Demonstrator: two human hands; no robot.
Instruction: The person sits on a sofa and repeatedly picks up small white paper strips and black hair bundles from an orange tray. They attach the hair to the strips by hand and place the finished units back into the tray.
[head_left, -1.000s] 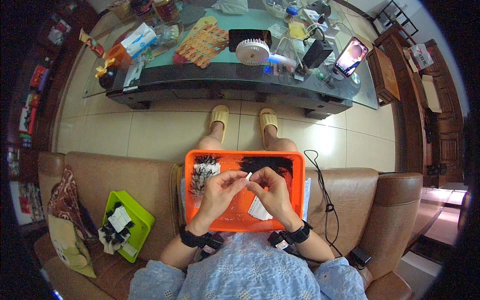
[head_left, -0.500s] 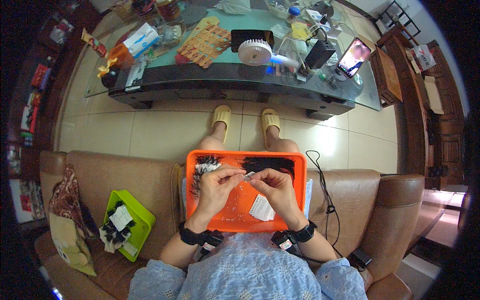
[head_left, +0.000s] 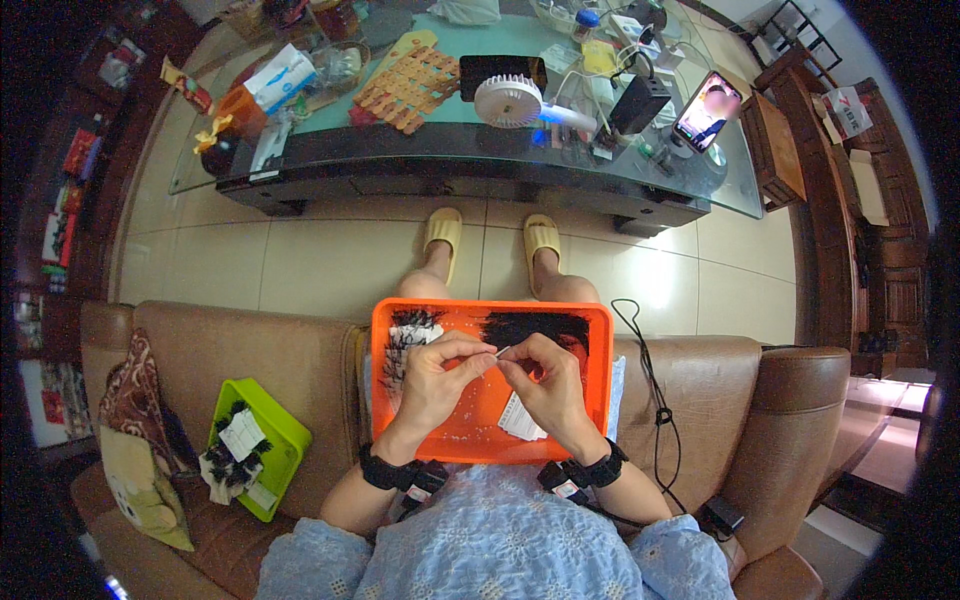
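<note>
Over an orange tray (head_left: 472,408) on my lap, my left hand (head_left: 430,388) and my right hand (head_left: 552,388) meet fingertip to fingertip. Both are closed in a pinch on a small thin white piece (head_left: 502,352), seen nearly edge-on; its kind is too small to make out. Beyond my right hand, a dense bundle of fine black strands (head_left: 535,327) fills the tray's far right corner. More black strands lie over white slips (head_left: 405,340) at the far left. Below my right fingers rest some white printed cards (head_left: 519,419), and tiny white bits dot the tray floor.
A green tray (head_left: 286,462) with black strands and white slips sits left on the brown sofa (head_left: 300,345). A black cable (head_left: 652,385) runs down at my right. Ahead, a glass table (head_left: 400,150) holds a white fan (head_left: 508,102), a phone (head_left: 708,115) and clutter.
The small white piece has turned from showing its face to nearly edge-on. My right fingers have shifted slightly around it, and the hands stay over the tray.
</note>
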